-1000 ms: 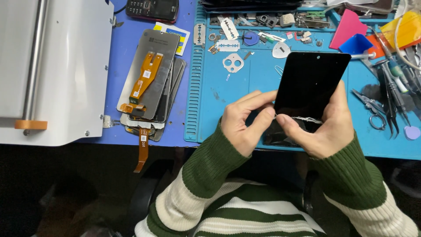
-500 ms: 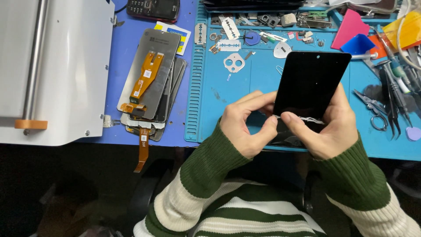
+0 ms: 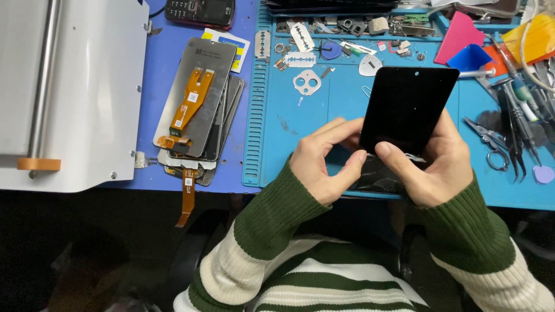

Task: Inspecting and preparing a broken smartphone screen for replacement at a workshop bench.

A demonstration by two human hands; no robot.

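I see my left hand (image 3: 321, 167) and right hand (image 3: 433, 167) both closed on the black phone screen (image 3: 407, 107), above the blue mat (image 3: 324, 115) on the counter. A yellow label (image 3: 238, 49) peeks from behind the stacked screens (image 3: 196, 104) at left.

A black glossy screen panel (image 3: 407, 110) sits over a blue work mat (image 3: 300, 124); sleeves (image 3: 277, 231) are dark green with cream stripes; an orange ribbon cable (image 3: 191, 107) crosses grey panels; pink card (image 3: 457, 40) near the mat's far right corner
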